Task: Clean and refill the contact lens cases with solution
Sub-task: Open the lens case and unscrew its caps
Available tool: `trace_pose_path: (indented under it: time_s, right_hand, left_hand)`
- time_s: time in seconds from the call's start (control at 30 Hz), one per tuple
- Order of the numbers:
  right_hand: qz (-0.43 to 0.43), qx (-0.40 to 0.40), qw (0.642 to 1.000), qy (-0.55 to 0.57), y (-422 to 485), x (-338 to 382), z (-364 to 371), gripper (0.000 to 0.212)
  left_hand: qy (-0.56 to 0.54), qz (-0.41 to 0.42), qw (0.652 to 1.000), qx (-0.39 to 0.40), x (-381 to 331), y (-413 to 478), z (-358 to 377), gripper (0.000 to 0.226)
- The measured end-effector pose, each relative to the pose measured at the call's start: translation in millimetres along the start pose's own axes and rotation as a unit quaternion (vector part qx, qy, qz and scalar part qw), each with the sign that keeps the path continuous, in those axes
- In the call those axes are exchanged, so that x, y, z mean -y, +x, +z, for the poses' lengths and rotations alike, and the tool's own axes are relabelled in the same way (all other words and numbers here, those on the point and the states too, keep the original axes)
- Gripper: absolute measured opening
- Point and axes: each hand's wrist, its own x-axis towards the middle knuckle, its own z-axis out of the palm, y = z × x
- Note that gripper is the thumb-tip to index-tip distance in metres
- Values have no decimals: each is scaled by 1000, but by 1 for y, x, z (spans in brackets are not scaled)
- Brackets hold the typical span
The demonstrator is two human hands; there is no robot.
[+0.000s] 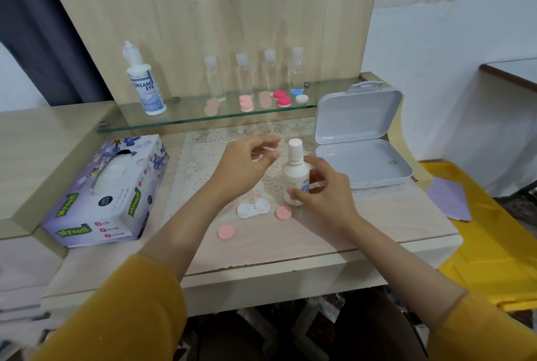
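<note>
Right hand (325,195) grips white bottle (295,174); DREAM EYE bottle (144,84), Mysoft tissue box (107,189) nearby.

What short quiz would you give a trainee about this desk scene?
1. True or false: the small white bottle lies on its side.
2. Which hand grips it?
3. How many pink caps lie on the table near the white lens case? A one, B two, C four.
Key: 1 false, it is upright. 2 the right hand. 3 B.
</note>
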Motion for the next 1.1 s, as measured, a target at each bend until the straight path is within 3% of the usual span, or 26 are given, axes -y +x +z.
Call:
trace_pose_path:
  time_s: [0.17, 0.33, 0.63, 0.97, 1.1]
  right_hand:
    - [19, -21, 999, -37, 23, 0, -5, 59]
    - [29, -35, 998, -54, 48, 4, 3, 58]
    - [39, -40, 992, -110, 63, -1, 15, 56]
    - [58, -56, 992, -92, 53, 5, 12, 67]
    - [30, -77, 991, -108, 32, 11, 10, 55]
  left_hand:
    - [127, -95, 987, -30, 68, -34, -17, 30]
    - [240, -107, 965, -9, 110, -58, -29, 38]
    - [236, -81, 968, -33, 120, -63, -27, 36]
    - [225, -83, 970, -27, 121, -63, -27, 37]
    - [193, -86, 977, -23, 114, -68, -30, 33]
